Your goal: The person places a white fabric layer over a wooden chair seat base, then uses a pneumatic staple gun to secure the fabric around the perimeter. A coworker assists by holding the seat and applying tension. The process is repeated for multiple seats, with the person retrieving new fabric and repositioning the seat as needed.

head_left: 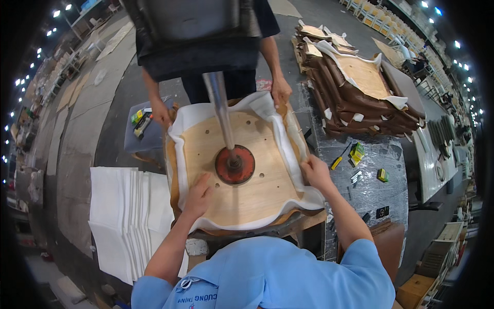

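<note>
A square plywood seat board [206,149] lies face up with several drilled holes, white padding [280,139] and a brown cover [299,135] around its edges. A metal press rod [220,105] with a round red plate [244,172] stands on the board's middle. My left hand [198,195] rests on the near left part of the board, fingers stretched out. At the right edge, my right hand [316,174] is closed on the brown cover beside the padding; its fingertips are partly hidden. Across from me, a co-worker's hands [281,91] touch the far corners of the cover.
The dark press head [198,41] hangs over the far side. White padding sheets [121,216] are stacked at left. On the wrapped table [370,190] lie a yellow screwdriver [337,161] and green-yellow boxes [356,153]. Brown covered seats [355,98] are piled behind.
</note>
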Demonstrator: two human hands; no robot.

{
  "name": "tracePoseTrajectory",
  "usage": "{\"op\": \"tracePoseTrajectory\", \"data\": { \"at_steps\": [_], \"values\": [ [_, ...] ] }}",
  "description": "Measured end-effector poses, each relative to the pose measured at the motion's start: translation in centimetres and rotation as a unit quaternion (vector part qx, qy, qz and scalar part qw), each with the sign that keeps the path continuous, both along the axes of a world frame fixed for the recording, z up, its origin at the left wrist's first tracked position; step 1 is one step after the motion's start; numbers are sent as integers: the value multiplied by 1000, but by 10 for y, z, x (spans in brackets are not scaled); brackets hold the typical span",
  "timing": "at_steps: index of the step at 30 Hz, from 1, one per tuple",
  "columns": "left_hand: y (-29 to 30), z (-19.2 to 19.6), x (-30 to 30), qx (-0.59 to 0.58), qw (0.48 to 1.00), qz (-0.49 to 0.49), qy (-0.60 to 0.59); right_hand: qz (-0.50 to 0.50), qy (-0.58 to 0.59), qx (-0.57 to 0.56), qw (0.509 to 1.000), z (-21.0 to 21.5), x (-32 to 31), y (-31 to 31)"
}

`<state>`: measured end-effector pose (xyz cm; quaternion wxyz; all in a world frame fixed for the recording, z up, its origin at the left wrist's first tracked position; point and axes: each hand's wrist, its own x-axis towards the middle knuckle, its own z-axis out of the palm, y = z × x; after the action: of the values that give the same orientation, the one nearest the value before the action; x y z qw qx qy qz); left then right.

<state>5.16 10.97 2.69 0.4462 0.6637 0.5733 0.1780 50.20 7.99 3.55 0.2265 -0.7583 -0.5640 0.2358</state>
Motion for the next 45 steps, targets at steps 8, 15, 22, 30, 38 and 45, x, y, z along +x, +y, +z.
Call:
{"op": "tracePoseTrajectory", "data": {
  "at_steps": [8,15,22,30,38,45],
  "values": [
    [-29,-48,-3,214,941,-63,256,183,34,156,970,-39,-123,12],
    [-20,-65,-11,284,932,-28,225,242,-67,109,962,-47,-92,-6],
    [-28,-48,-22,293,934,16,203,287,-151,156,933,-55,-74,-9],
    [-38,-15,-73,260,853,-38,452,292,-280,55,913,-3,-8,-20],
    [-153,4,-158,57,911,400,79,91,-22,135,986,35,19,-95],
    [-242,-9,-92,-379,720,437,-384,-78,383,-271,880,21,-65,-187]
  ]
}}
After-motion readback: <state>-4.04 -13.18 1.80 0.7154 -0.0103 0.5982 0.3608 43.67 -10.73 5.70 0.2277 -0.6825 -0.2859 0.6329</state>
